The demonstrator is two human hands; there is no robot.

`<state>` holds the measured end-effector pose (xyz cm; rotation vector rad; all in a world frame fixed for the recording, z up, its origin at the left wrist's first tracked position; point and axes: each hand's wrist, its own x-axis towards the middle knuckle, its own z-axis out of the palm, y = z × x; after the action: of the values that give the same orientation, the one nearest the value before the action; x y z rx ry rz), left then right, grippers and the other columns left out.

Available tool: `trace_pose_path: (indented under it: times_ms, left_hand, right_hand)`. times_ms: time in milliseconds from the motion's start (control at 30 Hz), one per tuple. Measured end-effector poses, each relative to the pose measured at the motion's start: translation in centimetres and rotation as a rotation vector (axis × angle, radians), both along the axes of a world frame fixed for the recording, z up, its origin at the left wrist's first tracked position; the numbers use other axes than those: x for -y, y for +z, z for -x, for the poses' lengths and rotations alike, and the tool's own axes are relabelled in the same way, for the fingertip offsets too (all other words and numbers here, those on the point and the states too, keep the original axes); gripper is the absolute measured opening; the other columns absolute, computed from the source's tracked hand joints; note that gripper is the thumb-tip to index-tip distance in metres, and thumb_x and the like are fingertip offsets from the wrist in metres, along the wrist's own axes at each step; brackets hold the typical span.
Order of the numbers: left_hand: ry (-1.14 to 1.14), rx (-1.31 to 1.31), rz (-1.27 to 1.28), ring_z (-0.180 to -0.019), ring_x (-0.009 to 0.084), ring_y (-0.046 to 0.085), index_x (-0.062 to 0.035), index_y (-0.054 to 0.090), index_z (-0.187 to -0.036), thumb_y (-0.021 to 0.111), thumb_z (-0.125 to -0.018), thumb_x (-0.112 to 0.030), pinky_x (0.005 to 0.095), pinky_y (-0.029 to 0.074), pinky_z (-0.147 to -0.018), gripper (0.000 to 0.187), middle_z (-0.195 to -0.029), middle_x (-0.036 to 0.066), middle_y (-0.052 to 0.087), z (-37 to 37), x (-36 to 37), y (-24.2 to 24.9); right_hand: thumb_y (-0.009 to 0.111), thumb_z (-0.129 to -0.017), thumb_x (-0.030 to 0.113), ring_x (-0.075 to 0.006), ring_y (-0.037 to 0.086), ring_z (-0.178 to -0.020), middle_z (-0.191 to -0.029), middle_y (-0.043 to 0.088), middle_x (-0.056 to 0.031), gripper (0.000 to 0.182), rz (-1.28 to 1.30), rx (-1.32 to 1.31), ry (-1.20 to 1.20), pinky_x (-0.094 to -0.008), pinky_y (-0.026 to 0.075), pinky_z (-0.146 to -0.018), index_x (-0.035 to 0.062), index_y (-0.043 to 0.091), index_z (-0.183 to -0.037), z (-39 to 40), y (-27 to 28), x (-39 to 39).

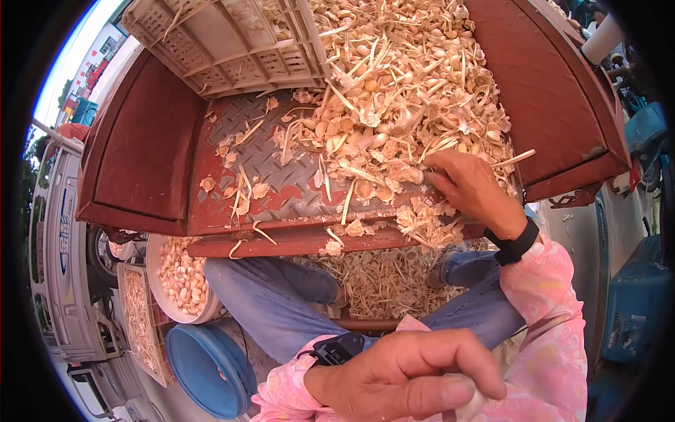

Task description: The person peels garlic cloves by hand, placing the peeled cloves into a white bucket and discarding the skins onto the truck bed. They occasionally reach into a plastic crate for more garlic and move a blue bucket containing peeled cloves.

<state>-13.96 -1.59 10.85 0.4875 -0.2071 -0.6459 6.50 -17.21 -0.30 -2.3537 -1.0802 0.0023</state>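
Observation:
My left hand point(415, 376) is low in front of my body, its fingers curled round a pale garlic clove point(470, 406) that shows only in part. Farther forward, my right hand point(474, 186) reaches down to the near edge of a large heap of garlic cloves point(401, 84) mixed with dry husks and stalks. Its thumb and fingers are drawn together beside a whitish lump among the husks; what is between them is partly hidden. A clump of papery husks point(425, 221) hangs over the metal edge just below that hand.
The heap lies on a red metal truck bed point(281, 190) with raised sides. A plastic crate point(225, 49) leans at the back left. To my left are a white bucket of peeled cloves point(184, 278), a crate of stalks point(138, 316) and a blue bucket point(207, 369). Husks cover the ground between my feet.

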Motion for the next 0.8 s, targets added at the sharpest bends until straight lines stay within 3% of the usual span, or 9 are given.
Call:
trace_pose_path:
  times_ms: [100, 233, 400, 700, 800]
  left_hand:
    - [0.031, 0.309, 0.143, -0.078, 0.0162, 0.06, 0.006, 0.057, -0.104, 0.056, -0.091, -0.011, 0.025, 0.046, -0.066, 0.022, -0.091, 0.013, 0.062, 1.0, 2.1, 0.7]
    - [0.082, 0.488, 0.114, -0.083, 0.0199, 0.062, 0.0042, 0.059, -0.103, 0.054, -0.092, -0.014, 0.0281, 0.047, -0.068, 0.021, -0.092, 0.012, 0.062, 0.1, 2.4, 0.7]
    - [0.063, 0.476, 0.208, -0.086, 0.022, 0.062, 0.0051, 0.059, -0.103, 0.052, -0.093, -0.014, 0.0295, 0.048, -0.071, 0.022, -0.094, 0.013, 0.063, 0.2, 3.3, 0.6]
    - [0.039, 0.346, 0.28, -0.086, 0.0201, 0.06, 0.0056, 0.059, -0.101, 0.055, -0.091, -0.013, 0.0279, 0.046, -0.073, 0.021, -0.093, 0.013, 0.062, 0.2, 3.8, 0.6]
    - [0.06, 0.148, 0.243, -0.08, 0.0173, 0.056, 0.0054, 0.055, -0.099, 0.052, -0.092, -0.015, 0.0253, 0.042, -0.068, 0.021, -0.091, 0.013, 0.058, 0.1, 2.8, 0.1]
  right_hand:
    - [0.062, -0.08, 0.008, -0.0326, 0.057, -0.078, -0.088, 0.053, -0.0122, 0.018, -0.046, 0.038, 0.13, -0.0384, 0.046, -0.068, 0.0067, 0.058, -0.098, 0.2, 0.0, -0.4]
    - [0.062, -0.08, 0.008, -0.032, 0.057, -0.077, -0.086, 0.051, -0.0123, 0.015, 0.102, 0.04, 0.119, -0.0398, 0.046, -0.067, 0.0047, 0.056, -0.093, 1.2, 1.0, -1.2]
    - [0.055, -0.074, 0.001, -0.0333, 0.058, -0.077, -0.082, 0.052, -0.0153, 0.005, 0.227, 0.145, 0.052, -0.0428, 0.047, -0.067, 0.0013, 0.053, -0.079, 1.2, 0.7, -1.5]
    - [0.056, -0.068, -0.004, -0.034, 0.055, -0.074, -0.08, 0.05, -0.0133, 0.021, -0.03, 0.094, 0.107, -0.0412, 0.045, -0.067, 0.0046, 0.056, -0.087, 0.5, 0.2, -0.7]
    - [0.057, -0.073, -0.004, -0.0261, 0.057, -0.072, -0.082, 0.052, -0.0102, 0.021, -0.046, 0.061, 0.111, -0.034, 0.047, -0.065, 0.0041, 0.056, -0.092, 0.2, -0.1, -0.5]
